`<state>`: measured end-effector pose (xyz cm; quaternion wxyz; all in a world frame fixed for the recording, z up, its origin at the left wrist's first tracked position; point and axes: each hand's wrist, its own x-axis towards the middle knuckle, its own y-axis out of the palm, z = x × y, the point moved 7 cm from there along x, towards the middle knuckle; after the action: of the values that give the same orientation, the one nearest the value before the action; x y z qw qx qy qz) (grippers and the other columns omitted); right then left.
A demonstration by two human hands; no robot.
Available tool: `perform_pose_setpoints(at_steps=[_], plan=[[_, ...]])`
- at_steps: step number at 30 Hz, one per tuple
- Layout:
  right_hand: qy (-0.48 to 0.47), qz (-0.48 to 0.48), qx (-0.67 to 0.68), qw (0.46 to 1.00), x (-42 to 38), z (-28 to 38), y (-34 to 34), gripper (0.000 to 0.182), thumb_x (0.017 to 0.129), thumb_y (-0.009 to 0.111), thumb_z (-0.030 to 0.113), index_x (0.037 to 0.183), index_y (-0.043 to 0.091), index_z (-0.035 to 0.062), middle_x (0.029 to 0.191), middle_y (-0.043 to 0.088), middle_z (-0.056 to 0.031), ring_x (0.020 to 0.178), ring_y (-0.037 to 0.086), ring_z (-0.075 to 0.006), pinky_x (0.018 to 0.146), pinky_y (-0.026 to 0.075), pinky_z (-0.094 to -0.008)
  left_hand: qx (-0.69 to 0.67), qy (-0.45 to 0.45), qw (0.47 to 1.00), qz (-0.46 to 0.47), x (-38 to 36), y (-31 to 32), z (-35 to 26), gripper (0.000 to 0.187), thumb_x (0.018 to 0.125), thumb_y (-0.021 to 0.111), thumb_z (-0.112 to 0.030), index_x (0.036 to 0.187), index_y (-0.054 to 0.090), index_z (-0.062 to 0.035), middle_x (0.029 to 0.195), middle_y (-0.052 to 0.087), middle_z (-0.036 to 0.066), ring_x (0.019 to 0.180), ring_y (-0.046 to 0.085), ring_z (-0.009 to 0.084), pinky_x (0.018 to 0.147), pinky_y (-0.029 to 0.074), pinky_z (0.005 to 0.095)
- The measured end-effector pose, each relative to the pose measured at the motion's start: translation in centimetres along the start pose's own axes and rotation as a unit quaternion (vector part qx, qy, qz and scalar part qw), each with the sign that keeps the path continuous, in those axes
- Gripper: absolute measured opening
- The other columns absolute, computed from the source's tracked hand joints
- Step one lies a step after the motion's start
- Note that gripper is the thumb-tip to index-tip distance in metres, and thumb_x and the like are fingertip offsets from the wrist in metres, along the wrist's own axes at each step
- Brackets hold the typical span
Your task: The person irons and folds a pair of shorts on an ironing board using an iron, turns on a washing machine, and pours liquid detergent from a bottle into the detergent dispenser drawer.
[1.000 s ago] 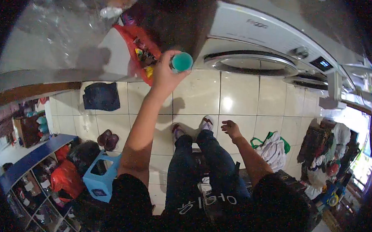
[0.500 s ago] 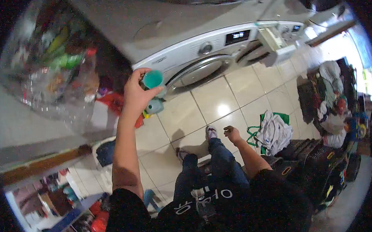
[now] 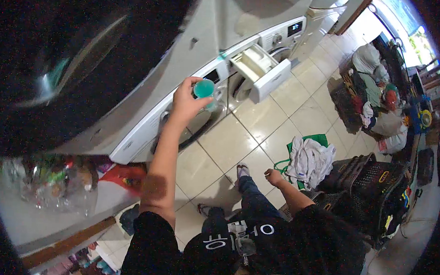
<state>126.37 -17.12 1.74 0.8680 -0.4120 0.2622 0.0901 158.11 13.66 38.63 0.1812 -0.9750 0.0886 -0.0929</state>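
Note:
A small clear cup [image 3: 204, 89] of turquoise-green liquid is gripped between the thumb and fingers of my left hand [image 3: 184, 102], held upright. Beneath it is the front of a white washing machine [image 3: 134, 142]. A white detergent drawer [image 3: 270, 83], pulled out and showing its compartments, lies ahead and to the right of the cup, apart from it. My right hand [image 3: 274, 177] hangs low with loosely bent fingers and nothing visible in it, nearest to a heap of white laundry [image 3: 310, 161] on a green bag.
Dark plastic crates [image 3: 363, 175] and a pile of bags and cloth [image 3: 374, 95] stand along the right. A large dark rounded shape [image 3: 86, 63] fills the upper left. Below it sit plastic bags [image 3: 51, 181] and a red pack [image 3: 122, 179].
My left hand, still holding the cup, has moved rightward along the machines, closer to the pulled-out drawer. The view has shifted the same way. My right hand still hangs low.

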Motion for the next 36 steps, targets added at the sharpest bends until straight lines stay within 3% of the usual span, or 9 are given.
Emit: perform_pose_setpoints(at_steps=[2, 7, 14, 21, 24, 30, 32, 36], plan=[[0.022, -0.003, -0.019, 1.0, 0.7, -3.1, -3.3, 0.026, 0.07, 0.061, 0.018, 0.093, 0.064, 0.0072, 0.079, 0.064, -0.0168, 0.073, 0.063, -0.0299, 0.067, 0.049, -0.0358, 0.011, 0.0, 1.0, 0.01, 3.5, 4.4, -0.4, 0.049, 0.057, 0.078, -0.009, 0.099, 0.053, -0.0046, 0.093, 0.061, 0.009, 0.086, 0.06, 0.0186, 0.075, 0.048, 0.0302], [0.134, -0.065, 0.024, 0.989, 1.5, -9.9, -8.3, 0.025, 0.069, 0.062, 0.019, 0.089, 0.065, 0.0054, 0.079, 0.064, -0.0175, 0.074, 0.062, -0.0319, 0.067, 0.049, -0.0379, 0.198, -0.001, 0.979, 0.045, 10.8, 12.3, 0.2, 0.05, 0.052, 0.077, -0.02, 0.093, 0.057, 0.0009, 0.095, 0.06, 0.02, 0.086, 0.058, 0.0352, 0.08, 0.047, 0.0395], [0.105, -0.052, 0.024, 0.993, 2.7, -12.7, -7.5, 0.024, 0.07, 0.061, 0.02, 0.087, 0.064, 0.0042, 0.081, 0.064, -0.0174, 0.078, 0.062, -0.0326, 0.069, 0.049, -0.0385, 0.395, -0.043, 0.904, 0.159, 16.0, 18.5, 1.9, 0.044, 0.052, 0.074, -0.021, 0.084, 0.059, 0.0048, 0.087, 0.061, 0.023, 0.084, 0.06, 0.0352, 0.075, 0.048, 0.0387], [0.096, -0.016, 0.051, 0.994, 4.4, -8.6, -9.2, 0.023, 0.073, 0.061, 0.019, 0.09, 0.064, 0.005, 0.086, 0.064, -0.0163, 0.081, 0.062, -0.0317, 0.073, 0.048, -0.0374, 0.531, -0.058, 0.806, 0.255, 17.3, 21.5, 1.2, 0.038, 0.052, 0.075, -0.019, 0.082, 0.064, 0.0007, 0.089, 0.063, 0.019, 0.085, 0.062, 0.0306, 0.077, 0.05, 0.0354], [0.087, -0.02, 0.054, 0.995, 5.7, -8.1, -9.8, 0.024, 0.074, 0.06, 0.019, 0.093, 0.064, 0.005, 0.088, 0.064, -0.0165, 0.082, 0.062, -0.0313, 0.074, 0.048, -0.0373, 0.512, -0.084, 0.807, 0.281, 17.2, 21.5, 0.5, 0.029, 0.06, 0.068, -0.009, 0.086, 0.064, 0.0023, 0.095, 0.061, 0.022, 0.092, 0.06, 0.0323, 0.08, 0.05, 0.0357], [0.09, -0.011, 0.043, 0.995, 6.9, -7.6, -10.7, 0.024, 0.075, 0.06, 0.018, 0.095, 0.063, 0.0047, 0.088, 0.064, -0.0166, 0.083, 0.062, -0.0306, 0.074, 0.049, -0.0367, 0.56, -0.049, 0.775, 0.29, 17.5, 22.2, 1.0, 0.022, 0.068, 0.064, -0.011, 0.087, 0.065, 0.0004, 0.097, 0.061, 0.02, 0.091, 0.061, 0.0298, 0.079, 0.05, 0.0342], [0.115, -0.003, 0.043, 0.992, 6.7, -6.3, -11.8, 0.024, 0.075, 0.06, 0.017, 0.095, 0.063, 0.0046, 0.088, 0.064, -0.0169, 0.083, 0.062, -0.0308, 0.074, 0.049, -0.0364, 0.57, -0.038, 0.769, 0.288, 17.8, 22.7, 1.7, 0.022, 0.071, 0.063, -0.013, 0.089, 0.065, -0.0007, 0.098, 0.061, 0.019, 0.094, 0.06, 0.029, 0.079, 0.049, 0.0363], [0.051, -0.03, 0.077, 0.995, 8.4, -5.4, -12.0, 0.024, 0.075, 0.059, 0.018, 0.096, 0.062, 0.0071, 0.088, 0.062, -0.0186, 0.084, 0.059, -0.035, 0.076, 0.047, -0.0417, 0.615, -0.024, 0.758, 0.215, 17.7, 23.8, 1.3, 0.024, 0.075, 0.06, -0.013, 0.096, 0.063, -0.0019, 0.101, 0.058, 0.015, 0.097, 0.056, 0.028, 0.08, 0.048, 0.0437]])
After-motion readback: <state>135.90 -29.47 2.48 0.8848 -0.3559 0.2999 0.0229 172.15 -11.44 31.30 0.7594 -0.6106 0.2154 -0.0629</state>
